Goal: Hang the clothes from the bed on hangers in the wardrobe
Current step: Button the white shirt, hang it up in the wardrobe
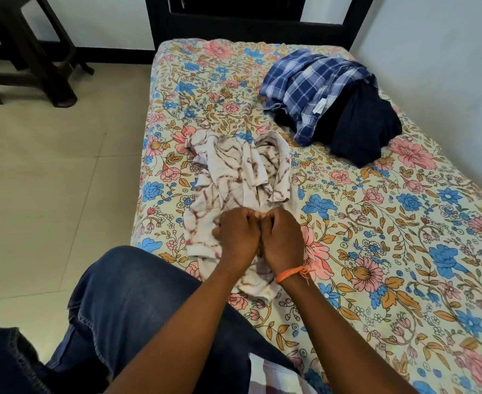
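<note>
Both hands meet at the near edge of a crumpled white shirt [234, 177] with reddish-brown marbling, lying on the bed [404, 251]. Left hand [238, 233] and right hand [283, 237] sit knuckle to knuckle, fingers curled down into the cloth; each grips a fold of the shirt. Fingertips are hidden under the knuckles. Right wrist carries an orange thread band [292, 273].

The shirt lies bunched, on the left half of the bed, near its side edge, part of it trailing back under the forearms. Bed cover is a floral print, pink and blue flowers on cream.

Further off, toward the right wall, a second heap: a blue plaid shirt [310, 89] draped partly over a dark navy garment [359, 123]. The two touch; well apart from the white shirt.

A knee in blue jeans [137, 302] rests against the bed's side. Pale tiled floor [49, 180] on the left. Dark stool [26, 52] stands at upper left. Dark bed frame [248, 24] at the far end, against the wall.
</note>
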A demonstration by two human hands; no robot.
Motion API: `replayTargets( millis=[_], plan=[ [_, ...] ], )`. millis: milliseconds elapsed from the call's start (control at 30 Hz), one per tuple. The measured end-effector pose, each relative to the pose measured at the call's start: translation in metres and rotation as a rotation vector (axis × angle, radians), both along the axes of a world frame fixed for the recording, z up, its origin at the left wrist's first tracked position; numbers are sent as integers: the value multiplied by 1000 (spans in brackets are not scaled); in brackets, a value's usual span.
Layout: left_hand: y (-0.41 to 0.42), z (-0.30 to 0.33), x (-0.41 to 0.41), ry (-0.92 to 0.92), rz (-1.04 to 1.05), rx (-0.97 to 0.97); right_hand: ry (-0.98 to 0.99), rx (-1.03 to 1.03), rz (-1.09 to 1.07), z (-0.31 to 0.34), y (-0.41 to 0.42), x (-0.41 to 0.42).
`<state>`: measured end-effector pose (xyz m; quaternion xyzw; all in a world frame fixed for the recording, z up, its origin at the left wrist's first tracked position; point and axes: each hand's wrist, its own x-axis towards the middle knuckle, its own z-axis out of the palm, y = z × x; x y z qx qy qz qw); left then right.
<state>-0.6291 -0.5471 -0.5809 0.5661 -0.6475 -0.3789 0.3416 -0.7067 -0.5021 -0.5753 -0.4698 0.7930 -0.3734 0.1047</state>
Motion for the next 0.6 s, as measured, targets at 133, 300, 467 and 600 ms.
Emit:
replayTargets(
  millis=[133, 300, 467, 600],
  plan=[
    [-2, -4, 0, -20, -17, -108, 155, 49, 17, 6, -1, 0],
    [-2, -6, 3, 5, -74, -170, 15, 82, 59, 6, -3, -7],
    [10, 13, 5, 6, 31, -148, -88, -46, 82, 2, -2, -14],
    [7, 20, 4, 305, -9, 191, -296, -125, 42, 0, -1, -9]
  ],
)
